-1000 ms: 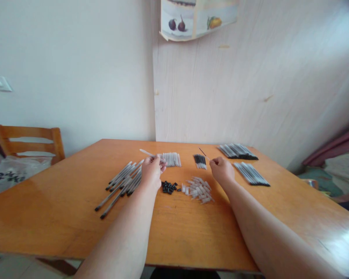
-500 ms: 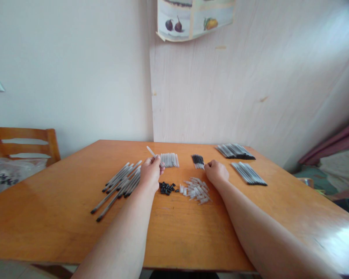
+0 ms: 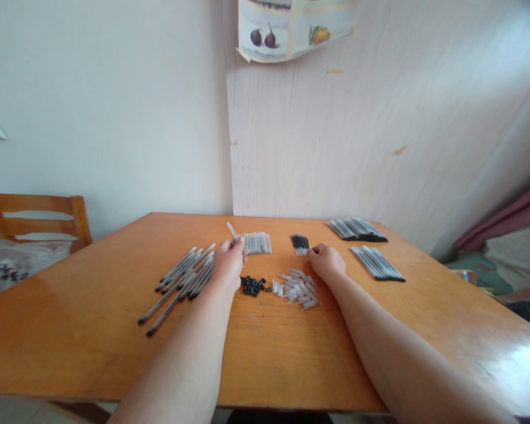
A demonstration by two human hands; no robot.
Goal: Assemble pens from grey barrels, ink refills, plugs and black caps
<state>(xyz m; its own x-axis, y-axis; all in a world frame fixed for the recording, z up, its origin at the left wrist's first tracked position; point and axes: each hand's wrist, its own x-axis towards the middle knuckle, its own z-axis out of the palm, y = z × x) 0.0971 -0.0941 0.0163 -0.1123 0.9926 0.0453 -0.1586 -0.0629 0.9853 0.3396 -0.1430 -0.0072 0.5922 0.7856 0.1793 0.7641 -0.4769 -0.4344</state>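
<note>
My left hand [image 3: 229, 258] is closed around a thin, whitish translucent pen barrel [image 3: 232, 229], which sticks up and leftward from the fingers. Just beyond it lies a neat row of similar clear barrels [image 3: 257, 243]. My right hand [image 3: 327, 261] rests on the table with its fingers pinched together, at the near right corner of a small row of black pieces with pale ends [image 3: 299, 244]. What those fingertips hold, if anything, is hidden. Between the forearms lie a pile of short black plugs [image 3: 252, 286] and a heap of white pointed plastic pieces [image 3: 299, 290].
Loose grey tubes with black ends [image 3: 183, 277] lie left of my left forearm. Two more sets of black-ended tubes, a nearer bundle [image 3: 377, 263] and a farther one [image 3: 357, 229], lie at right on the wooden table [image 3: 92, 330]. A chair [image 3: 39, 221] stands at left.
My right hand has shifted slightly left, closer to the row of black pieces. The barrel in my left hand has tipped a little more upright.
</note>
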